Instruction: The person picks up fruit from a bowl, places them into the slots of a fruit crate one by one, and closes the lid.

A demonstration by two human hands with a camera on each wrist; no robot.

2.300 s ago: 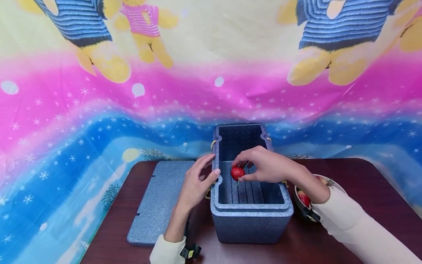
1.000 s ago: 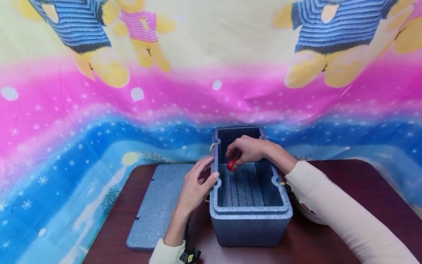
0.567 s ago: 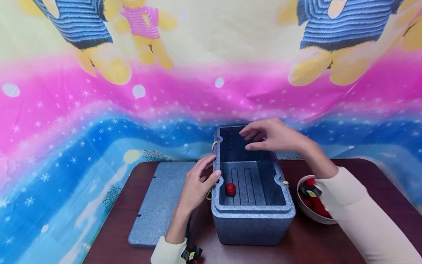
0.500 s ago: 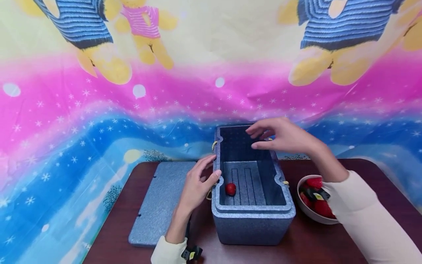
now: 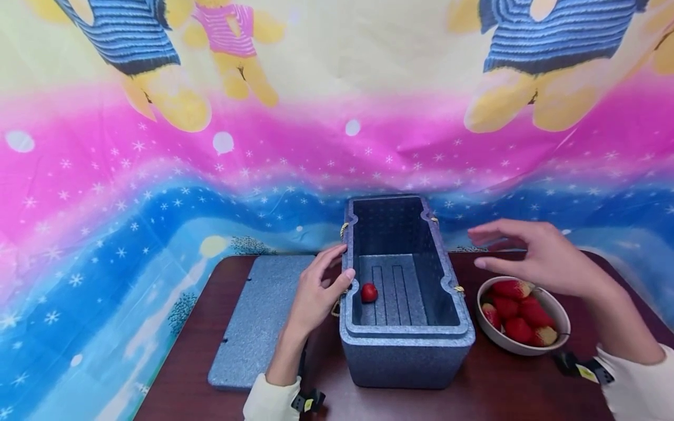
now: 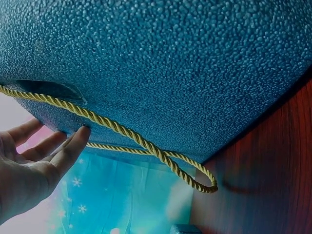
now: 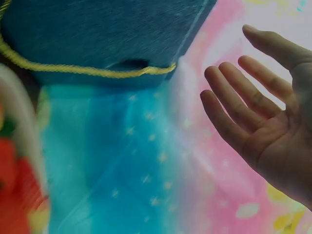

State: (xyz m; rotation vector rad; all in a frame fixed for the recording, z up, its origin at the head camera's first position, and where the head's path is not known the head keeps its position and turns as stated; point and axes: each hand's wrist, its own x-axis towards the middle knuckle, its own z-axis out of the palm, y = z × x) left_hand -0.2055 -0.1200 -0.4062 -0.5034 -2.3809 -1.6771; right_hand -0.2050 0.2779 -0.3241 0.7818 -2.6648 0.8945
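A grey-blue foam box [image 5: 408, 365] stands lidless on the table, and one strawberry [image 5: 369, 293] lies on its floor by the left wall. My left hand [image 5: 316, 289] rests against the box's left side with its thumb at the rim; in the left wrist view its extended fingers [image 6: 73, 146] touch the outer wall near a gold rope [image 6: 122, 129]. My right hand [image 5: 542, 257] hovers with nothing in it, behind and above a white bowl [image 5: 487, 333] of strawberries [image 5: 518, 330]. In the right wrist view its fingers [image 7: 234, 107] are spread and relaxed.
The foam lid [image 5: 258, 321] lies flat on the dark red table [image 5: 179, 356], left of the box. Rope handles hang on both sides of the box. Behind the table hangs a printed cloth [image 5: 316, 146] with bears and snowflakes.
My right hand let the strawberry go inside the box, then rose and moved right towards the bowl. The strawberry now lies on the box floor. My left hand has stayed at the rim.
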